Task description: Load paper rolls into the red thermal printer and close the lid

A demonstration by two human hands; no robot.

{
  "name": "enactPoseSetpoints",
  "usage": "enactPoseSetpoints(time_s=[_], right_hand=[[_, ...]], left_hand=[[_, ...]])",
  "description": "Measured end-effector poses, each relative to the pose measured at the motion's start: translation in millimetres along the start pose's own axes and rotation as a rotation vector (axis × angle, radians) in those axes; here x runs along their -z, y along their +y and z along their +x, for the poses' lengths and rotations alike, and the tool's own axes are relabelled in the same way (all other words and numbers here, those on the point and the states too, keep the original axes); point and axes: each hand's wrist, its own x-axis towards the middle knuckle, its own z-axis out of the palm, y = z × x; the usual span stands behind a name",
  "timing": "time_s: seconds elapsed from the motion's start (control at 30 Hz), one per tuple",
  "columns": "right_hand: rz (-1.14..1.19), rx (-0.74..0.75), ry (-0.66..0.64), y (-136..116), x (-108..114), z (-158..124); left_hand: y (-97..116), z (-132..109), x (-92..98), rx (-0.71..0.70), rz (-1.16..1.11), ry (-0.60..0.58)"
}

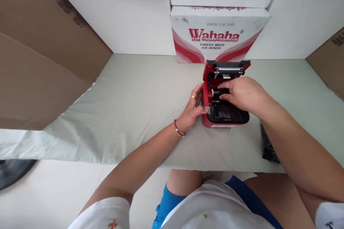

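Note:
A small red printer (206, 94) with its lid flipped open stands on the pale green cloth (129, 107) in the middle. My left hand (192, 111) grips the printer's left side, thumb on its front corner. My right hand (243, 94) reaches into the open compartment, its fingers closed around a black roll (216, 93) with a white end. The inside of the compartment is black and partly hidden by that hand.
A white and red Wahaha water carton (219, 34) stands right behind the printer. White boxes (120, 21) line the back, brown cardboard boxes (40, 50) the left and far right. A black bag (268, 146) lies under my right forearm near the front edge.

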Motion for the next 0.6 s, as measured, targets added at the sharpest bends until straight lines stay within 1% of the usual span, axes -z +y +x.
enactPoseSetpoints(time_s=[0.07,0.13,0.2,0.27,0.33,0.4,0.43,0.47,0.5,0.53,0.57,0.6], right_hand=[[-0.074,-0.010,-0.008,-5,-3,2],[-0.117,-0.028,-0.022,-9,-5,5],[-0.149,-0.036,-0.028,-12,-6,8],[-0.164,-0.017,-0.023,-13,-7,8],[-0.091,0.030,-0.029,-12,-3,2],[0.123,0.094,-0.035,-9,6,-9],[0.259,0.115,0.005,-6,12,-16],[0.389,0.120,0.095,-2,19,-22],[0.492,0.111,0.234,2,24,-27],[0.550,0.092,0.409,7,29,-29],[0.561,0.074,0.584,12,31,-28],[0.540,0.064,0.726,18,31,-25]], left_hand=[[-1,-1,0.0,-0.006,0.002,-0.008],[0,-4,-1.1,-0.042,0.062,0.003],[5,-11,-3.6,-0.135,0.212,0.046],[13,-21,-6.9,-0.290,0.425,0.091],[21,-29,-10.3,-0.394,0.587,0.045],[26,-35,-13.1,-0.455,0.690,-0.019],[26,-37,-14.2,-0.485,0.725,-0.041],[26,-38,-15.1,-0.519,0.759,-0.052],[25,-38,-15.7,-0.556,0.795,-0.051],[23,-37,-16.3,-0.594,0.837,-0.042],[22,-37,-16.7,-0.630,0.882,-0.029],[21,-36,-17.1,-0.662,0.927,-0.015]])
